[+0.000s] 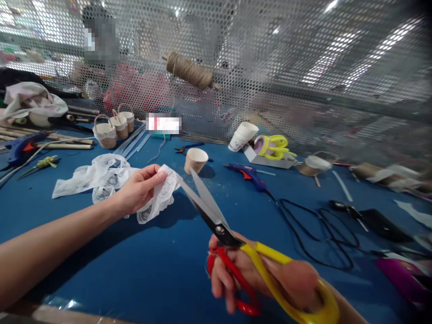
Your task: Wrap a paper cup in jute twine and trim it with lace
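My left hand point(140, 189) pinches the end of a white lace strip point(165, 191) between thumb and fingers, above the blue table. More of the lace point(104, 173) lies in a loose heap behind and left of that hand. My right hand point(243, 265) grips large scissors point(219, 229) with one red and one yellow handle. Their blades are parted and point up and left, with the tips close to the edge of the held lace; whether they touch it I cannot tell. Just beyond the tips stands a small brown cup point(196, 160) with a pale inside.
A blue glue gun point(248, 176) with a looped black cord lies right of centre; another glue gun point(25, 146) is at the left. Small handled baskets point(106, 135), stacked paper cups point(243, 135) and pliers point(189, 147) stand further back. A perforated metal screen point(270, 67) borders the table.
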`<act>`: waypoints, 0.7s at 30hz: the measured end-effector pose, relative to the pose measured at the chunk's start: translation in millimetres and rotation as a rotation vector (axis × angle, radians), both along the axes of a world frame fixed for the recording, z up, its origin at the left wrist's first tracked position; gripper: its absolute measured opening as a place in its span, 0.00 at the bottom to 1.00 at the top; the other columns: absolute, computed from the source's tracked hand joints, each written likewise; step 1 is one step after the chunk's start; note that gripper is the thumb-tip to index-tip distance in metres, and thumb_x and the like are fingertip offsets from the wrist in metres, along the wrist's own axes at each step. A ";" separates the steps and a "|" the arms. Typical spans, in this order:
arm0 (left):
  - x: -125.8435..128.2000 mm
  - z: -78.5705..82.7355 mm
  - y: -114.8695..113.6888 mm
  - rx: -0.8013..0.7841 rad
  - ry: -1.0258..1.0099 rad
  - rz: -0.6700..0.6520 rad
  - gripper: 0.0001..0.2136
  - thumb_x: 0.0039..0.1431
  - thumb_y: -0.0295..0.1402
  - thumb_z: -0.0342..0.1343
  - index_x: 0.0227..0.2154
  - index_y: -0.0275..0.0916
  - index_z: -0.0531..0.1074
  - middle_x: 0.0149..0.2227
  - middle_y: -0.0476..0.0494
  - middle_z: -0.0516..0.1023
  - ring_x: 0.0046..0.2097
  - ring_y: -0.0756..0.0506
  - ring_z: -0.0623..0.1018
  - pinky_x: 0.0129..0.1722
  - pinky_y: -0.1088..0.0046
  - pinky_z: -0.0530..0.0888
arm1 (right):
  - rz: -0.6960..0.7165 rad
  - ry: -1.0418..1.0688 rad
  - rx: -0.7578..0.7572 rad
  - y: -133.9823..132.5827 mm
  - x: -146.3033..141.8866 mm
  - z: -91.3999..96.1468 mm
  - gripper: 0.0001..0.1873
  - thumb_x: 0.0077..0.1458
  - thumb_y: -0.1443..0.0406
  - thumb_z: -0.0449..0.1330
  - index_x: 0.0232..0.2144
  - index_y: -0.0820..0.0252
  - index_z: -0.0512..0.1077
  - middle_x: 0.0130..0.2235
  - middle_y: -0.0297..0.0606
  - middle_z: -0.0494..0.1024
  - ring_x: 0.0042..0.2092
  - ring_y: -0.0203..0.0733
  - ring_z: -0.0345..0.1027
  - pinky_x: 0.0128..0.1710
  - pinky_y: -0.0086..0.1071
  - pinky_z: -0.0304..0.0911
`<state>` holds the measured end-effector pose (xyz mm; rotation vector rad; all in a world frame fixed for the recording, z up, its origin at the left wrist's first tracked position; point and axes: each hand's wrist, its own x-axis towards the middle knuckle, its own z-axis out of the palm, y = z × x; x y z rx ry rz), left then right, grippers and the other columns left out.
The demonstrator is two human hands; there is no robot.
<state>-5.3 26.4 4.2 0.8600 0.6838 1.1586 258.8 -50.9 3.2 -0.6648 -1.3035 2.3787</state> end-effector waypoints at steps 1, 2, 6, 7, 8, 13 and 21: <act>-0.3 -0.3 0.6 -0.006 -0.007 0.005 0.08 0.47 0.30 0.63 0.22 0.34 0.68 0.21 0.51 0.74 0.24 0.55 0.74 0.25 0.84 0.70 | -0.014 0.040 -0.003 -1.0 -2.2 0.4 0.47 0.36 0.35 0.54 0.51 0.59 0.58 0.32 0.39 0.69 0.28 0.36 0.65 0.22 0.26 0.59; -0.4 -0.4 1.1 -0.012 -0.018 0.009 0.08 0.47 0.29 0.63 0.22 0.34 0.68 0.21 0.51 0.74 0.24 0.55 0.74 0.25 0.84 0.70 | -0.033 0.093 -0.007 -1.8 -4.5 0.7 0.44 0.40 0.35 0.51 0.50 0.60 0.60 0.30 0.37 0.68 0.23 0.31 0.61 0.19 0.24 0.55; -0.2 1.1 2.0 -0.018 -0.056 0.014 0.08 0.46 0.29 0.63 0.22 0.34 0.69 0.22 0.50 0.76 0.24 0.55 0.75 0.26 0.84 0.71 | -0.117 0.163 -0.037 -1.6 -12.1 1.4 0.39 0.46 0.37 0.45 0.45 0.61 0.64 0.26 0.33 0.64 0.19 0.25 0.51 0.15 0.21 0.49; -0.2 2.0 2.0 -0.016 -0.061 0.011 0.08 0.47 0.29 0.63 0.22 0.34 0.69 0.22 0.50 0.76 0.24 0.55 0.75 0.26 0.84 0.71 | -0.124 0.153 -0.050 -0.8 -13.1 1.3 0.39 0.46 0.36 0.45 0.44 0.61 0.65 0.27 0.33 0.65 0.19 0.25 0.51 0.15 0.21 0.48; -0.2 2.8 2.0 -0.016 -0.066 0.006 0.08 0.47 0.29 0.63 0.22 0.34 0.69 0.22 0.50 0.76 0.24 0.55 0.75 0.26 0.83 0.71 | -0.124 0.147 -0.065 0.2 -13.7 0.9 0.39 0.45 0.36 0.45 0.43 0.61 0.66 0.27 0.34 0.65 0.19 0.26 0.51 0.15 0.21 0.48; -0.5 3.8 0.7 -0.026 -0.063 -0.031 0.07 0.49 0.29 0.61 0.23 0.34 0.68 0.24 0.48 0.78 0.26 0.53 0.77 0.28 0.82 0.72 | -0.107 0.169 -0.133 3.8 -14.6 -3.0 0.38 0.43 0.36 0.48 0.39 0.62 0.66 0.26 0.34 0.65 0.19 0.26 0.50 0.15 0.21 0.45; 0.2 -1.7 -2.7 -0.027 -0.019 -0.115 0.09 0.48 0.32 0.62 0.25 0.34 0.68 0.24 0.49 0.77 0.27 0.51 0.77 0.29 0.78 0.73 | -0.078 0.171 -0.110 3.9 -18.8 -4.7 0.38 0.43 0.36 0.49 0.41 0.62 0.65 0.26 0.33 0.65 0.18 0.26 0.50 0.15 0.21 0.45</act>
